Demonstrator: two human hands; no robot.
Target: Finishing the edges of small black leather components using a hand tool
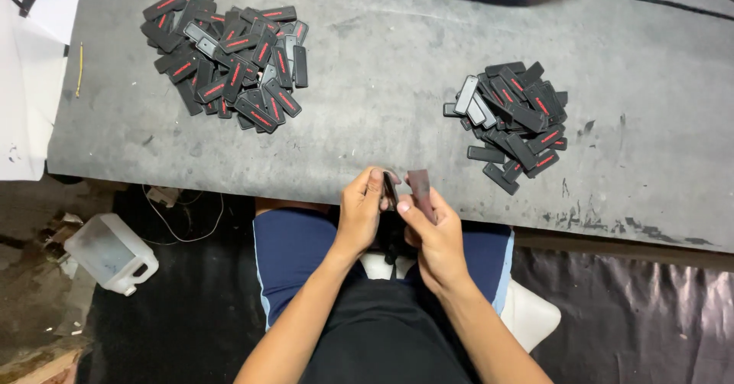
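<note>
Down at the near edge of the grey worktable (397, 86), the left hand (361, 209) pinches a thin dark strip (389, 190) between its fingertips, while the right hand (436, 235) grips a flat dark rectangular tag (420, 187) upright between thumb and fingers, just beside it. Two heaps of black rubber tags with red marks lie apart: one far left (229, 56), one right (514, 120).
</note>
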